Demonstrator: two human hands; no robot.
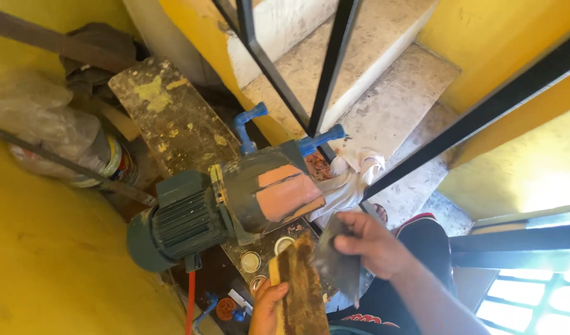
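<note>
Down at six o'clock, the left hand (267,305), cut off by the frame, grips a putty-caked board (301,286); the right hand (372,243) pinches a scraper blade (338,263), handle hidden, below the green pump (226,208).

Home stairwell: concrete stairs (384,93), yellow walls (61,260), water pump (223,205).

Plastic-wrapped, colourfully labelled can (108,162) at left wall
</note>
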